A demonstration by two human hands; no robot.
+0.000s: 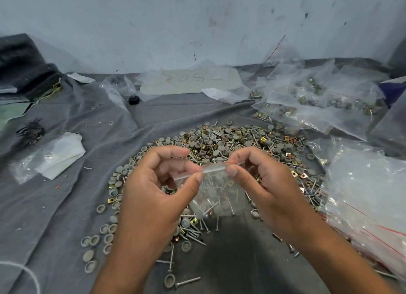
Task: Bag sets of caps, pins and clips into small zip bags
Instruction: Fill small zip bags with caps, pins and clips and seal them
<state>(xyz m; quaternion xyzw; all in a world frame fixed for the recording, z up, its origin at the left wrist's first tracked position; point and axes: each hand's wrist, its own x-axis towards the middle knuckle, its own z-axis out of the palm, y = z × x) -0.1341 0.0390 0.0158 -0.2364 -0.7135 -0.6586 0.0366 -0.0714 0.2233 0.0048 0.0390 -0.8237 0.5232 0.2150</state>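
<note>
- Left hand [153, 184]: thumb and forefinger pressed together on the top strip of a small zip bag [216, 195], near the strip's left half; other fingers [173, 153] curled loosely above it.
- Right hand [261, 184]: thumb and forefinger pinching the same strip at its right end; remaining fingers curled behind.
- The bag hangs between the two hands, above the near edge of the pile. Through the clear plastic: several pins, grey caps, at least one brass-coloured clip.
- Directly under and beyond the hands: loose pile [230, 144] of grey caps, pins and square clips, spread in a rough ring on a grey cloth [66, 206].
- Stray caps [92, 241] lie singly on the cloth at the left of the pile; one pin [186, 281] lies nearest the viewer.
- Right side: heap of clear bags with red zip lines [369, 195], touching the pile's edge.
- Far right, well back: filled bags [318, 96] stacked loosely.
- Left: folded white plastic [57, 155]; black bands [30, 131] beyond it.
- Rear: pale scuffed wall [197, 19].
</note>
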